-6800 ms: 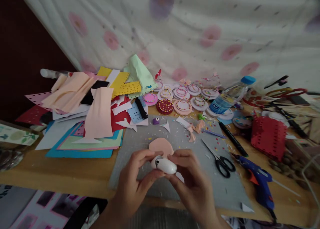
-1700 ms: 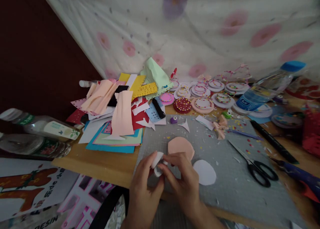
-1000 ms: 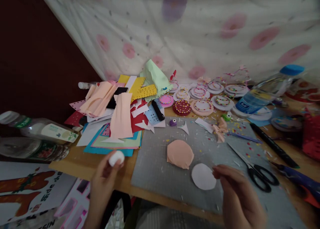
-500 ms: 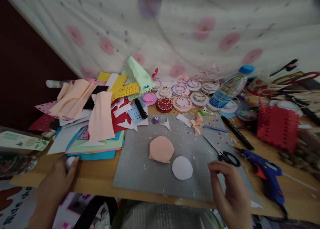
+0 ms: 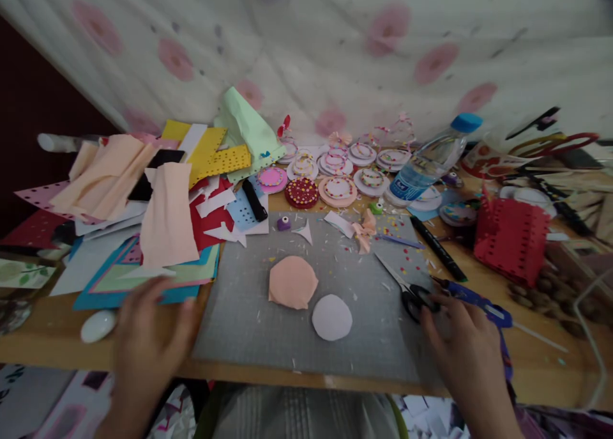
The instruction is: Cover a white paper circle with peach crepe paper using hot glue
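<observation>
White circle [image 5: 332, 317] cut, peach circle [image 5: 292, 282] beside it uneven-edged; my left hand [image 5: 144, 337] spread, my right hand [image 5: 463, 337] at the scissors [image 5: 405, 288], grip unclear.

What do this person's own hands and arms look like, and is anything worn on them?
Both the left hand and the right hand are bare: no gloves, and no rings or wristwatch that I can make out, though the left is blurred. No sleeves show. Between the arms, grey cloth with faint stripes covers the lap.
</observation>
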A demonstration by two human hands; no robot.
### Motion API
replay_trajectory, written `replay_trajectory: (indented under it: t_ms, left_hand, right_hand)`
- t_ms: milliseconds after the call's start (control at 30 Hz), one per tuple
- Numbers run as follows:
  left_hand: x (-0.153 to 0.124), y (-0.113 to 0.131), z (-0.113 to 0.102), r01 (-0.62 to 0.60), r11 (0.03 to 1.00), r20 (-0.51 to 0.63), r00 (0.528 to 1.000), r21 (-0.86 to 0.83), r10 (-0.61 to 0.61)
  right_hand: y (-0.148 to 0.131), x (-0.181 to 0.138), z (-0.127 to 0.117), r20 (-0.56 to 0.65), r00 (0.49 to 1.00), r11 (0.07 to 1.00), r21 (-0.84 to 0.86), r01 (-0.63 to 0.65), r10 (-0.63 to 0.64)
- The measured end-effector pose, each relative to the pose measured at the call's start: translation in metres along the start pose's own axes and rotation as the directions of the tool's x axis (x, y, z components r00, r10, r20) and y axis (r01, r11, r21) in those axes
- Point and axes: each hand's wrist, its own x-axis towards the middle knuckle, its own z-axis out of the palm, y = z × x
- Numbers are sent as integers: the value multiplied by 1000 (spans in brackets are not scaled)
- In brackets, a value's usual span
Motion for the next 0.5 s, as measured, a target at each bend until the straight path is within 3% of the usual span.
replay_trajectory:
  t_ms: [67, 133, 200, 267, 333, 400, 467, 500]
  left_hand:
    - [5, 42, 32, -177, 974, 170, 965, -144, 201]
    - [11, 73, 65, -243, 948, 341, 890, -205, 302]
    - [18, 89, 92, -301, 921, 439, 813, -248, 384]
    - [24, 93, 105, -297, 914, 469, 789, -274, 397]
    - [29, 92, 106, -209, 908, 434, 825, -362, 363]
    - [33, 90, 97, 4, 857, 413, 877, -515, 244]
    - [36, 89, 84, 306, 691, 469, 882, -655, 54]
    - [36, 90, 78, 450, 562, 519, 854, -694, -43]
  right_hand:
    - [11, -2, 11, 72, 997, 1000, -8, -6, 7]
    - [17, -3, 19, 110, 994, 999, 27, -19, 16]
    - [20, -2, 21, 125, 992, 998, 58, -33, 26]
    - [22, -1, 18, 142, 990, 997, 68, -25, 15]
    - [23, -3, 11, 161, 987, 998, 69, 2, -13]
    - [21, -11, 1, 171, 985, 997, 79, 20, -33]
    - [14, -22, -10, 205, 978, 995, 104, 4, -25]
    - [9, -28, -15, 236, 972, 992, 122, -18, -11]
